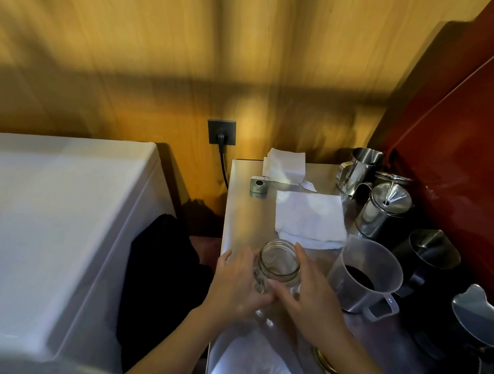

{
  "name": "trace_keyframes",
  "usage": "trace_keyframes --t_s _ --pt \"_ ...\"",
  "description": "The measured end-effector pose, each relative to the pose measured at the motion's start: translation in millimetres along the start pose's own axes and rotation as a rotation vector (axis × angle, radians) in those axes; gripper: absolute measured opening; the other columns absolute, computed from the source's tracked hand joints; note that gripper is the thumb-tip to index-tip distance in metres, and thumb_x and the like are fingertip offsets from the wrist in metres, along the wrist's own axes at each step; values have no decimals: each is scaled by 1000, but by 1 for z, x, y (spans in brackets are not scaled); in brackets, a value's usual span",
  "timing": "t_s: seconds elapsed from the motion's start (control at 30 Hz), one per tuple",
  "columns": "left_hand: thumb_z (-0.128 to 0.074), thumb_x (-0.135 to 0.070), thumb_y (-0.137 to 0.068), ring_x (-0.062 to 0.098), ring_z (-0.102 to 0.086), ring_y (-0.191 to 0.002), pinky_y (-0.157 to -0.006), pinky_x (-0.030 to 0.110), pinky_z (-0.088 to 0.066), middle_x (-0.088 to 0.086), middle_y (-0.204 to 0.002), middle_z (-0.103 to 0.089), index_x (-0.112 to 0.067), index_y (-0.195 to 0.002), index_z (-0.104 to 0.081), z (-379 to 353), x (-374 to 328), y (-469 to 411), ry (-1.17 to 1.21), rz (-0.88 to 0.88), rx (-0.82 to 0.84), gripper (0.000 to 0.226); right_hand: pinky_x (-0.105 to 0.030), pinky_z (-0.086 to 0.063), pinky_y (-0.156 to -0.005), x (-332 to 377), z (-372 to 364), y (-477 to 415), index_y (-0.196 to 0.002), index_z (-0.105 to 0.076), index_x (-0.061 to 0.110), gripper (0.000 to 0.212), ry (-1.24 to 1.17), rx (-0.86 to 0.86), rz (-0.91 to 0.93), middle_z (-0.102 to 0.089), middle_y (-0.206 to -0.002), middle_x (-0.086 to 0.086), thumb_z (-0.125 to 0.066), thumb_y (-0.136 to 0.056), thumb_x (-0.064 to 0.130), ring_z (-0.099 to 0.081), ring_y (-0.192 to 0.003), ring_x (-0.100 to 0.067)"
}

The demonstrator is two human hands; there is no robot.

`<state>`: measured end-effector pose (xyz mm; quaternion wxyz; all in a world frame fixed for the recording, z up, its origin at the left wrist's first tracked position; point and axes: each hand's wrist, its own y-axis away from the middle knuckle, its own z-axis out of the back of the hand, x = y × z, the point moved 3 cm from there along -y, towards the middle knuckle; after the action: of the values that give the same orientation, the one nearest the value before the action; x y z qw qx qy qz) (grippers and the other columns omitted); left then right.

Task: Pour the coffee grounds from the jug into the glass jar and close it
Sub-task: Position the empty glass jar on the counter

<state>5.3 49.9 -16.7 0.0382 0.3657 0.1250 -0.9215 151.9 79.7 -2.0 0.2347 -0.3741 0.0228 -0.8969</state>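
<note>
An open glass jar [278,260] with a side handle stands upright on the steel counter [243,216]. My left hand [234,285] wraps its left side at the handle. My right hand [309,295] presses against its right side and front. Just to the right stands a clear plastic measuring jug [365,273] with dark coffee grounds in its bottom; neither hand touches it. A gold-coloured lid [325,361] lies on the counter under my right forearm, mostly hidden.
White folded napkins [309,217] lie behind the jar, with a small grey device [259,185] further back. Steel and black pitchers [385,212] crowd the right side beside a red machine [470,142]. A white appliance [50,213] stands left of the counter.
</note>
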Motion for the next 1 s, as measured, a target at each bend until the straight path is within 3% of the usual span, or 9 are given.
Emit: trace_keyframes --t_s 0.07,0.27,0.37,0.53,0.67,0.8,0.87,0.93,1.0 --pt "-75 -32 -70 -18 -22 -84 -107 42 -26 -11 -103 -49 -18 -115 -47 5 2 -6 46 10 118 54 -37 -41 -89 3 -2 4 -139 -25 17 78 58 -48 -12 -53 -129 -9 -61 -79 50 -49 -115 -23" --pt "-82 -32 -66 15 -51 -106 -100 42 -40 -6 -105 -59 -26 -102 -44 20 3 -24 122 4 408 52 -47 -42 -87 8 -11 14 -132 -35 6 74 227 -106 -36 -60 -120 -14 -59 -78 51 -58 -105 -31" --pt "-86 -20 -67 14 -57 -103 -90 32 -48 -5 -106 -60 -27 -101 -44 25 1 -29 180 0 479 55 -48 -45 -78 11 -12 15 -124 -42 2 69 315 -128 -19 -65 -111 -16 -61 -77 49 -63 -95 -31" --pt "-86 -12 -67 -2 -57 -94 -82 18 -48 -7 -104 -58 -23 -101 -43 24 3 -31 266 13 529 55 -45 -46 -75 14 -11 16 -123 -40 6 68 326 -137 -15 -65 -110 -14 -47 -79 57 -63 -93 -29" --pt "-86 -16 -68 2 -57 -100 -82 17 -47 -5 -107 -59 -28 -102 -42 23 5 -32 272 14 549 57 -42 -47 -72 17 -8 16 -122 -38 7 66 334 -153 15 -67 -107 -13 -44 -81 58 -64 -91 -28" --pt "-86 -16 -66 -13 -55 -95 -75 7 -42 -16 -106 -56 -35 -103 -42 21 7 -31 310 11 549 61 -41 -44 -77 14 -2 16 -124 -41 11 68 344 -115 24 -66 -111 -7 -37 -83 65 -62 -97 -23" --pt "-88 -19 -65 -11 -53 -103 -82 11 -44 -15 -114 -56 -33 -114 -43 21 12 -30 313 29 538 67 -41 -43 -81 12 4 16 -124 -44 11 68 305 -99 32 -63 -113 -6 -37 -84 65 -59 -99 -24" --pt "-88 -19 -64 -4 -53 -109 -90 21 -46 -12 -119 -57 -33 -123 -42 20 17 -29 311 51 523 76 -42 -46 -76 11 13 16 -116 -52 6 59 286 -156 62 -64 -104 -11 -45 -84 54 -61 -91 -29" --pt "-86 -16 -65 -3 -55 -108 -90 20 -46 -12 -120 -57 -35 -126 -40 18 20 -27 361 54 522 79 -42 -50 -70 8 27 17 -102 -60 2 44 281 -258 66 -66 -92 -14 -51 -84 42 -61 -82 -33"
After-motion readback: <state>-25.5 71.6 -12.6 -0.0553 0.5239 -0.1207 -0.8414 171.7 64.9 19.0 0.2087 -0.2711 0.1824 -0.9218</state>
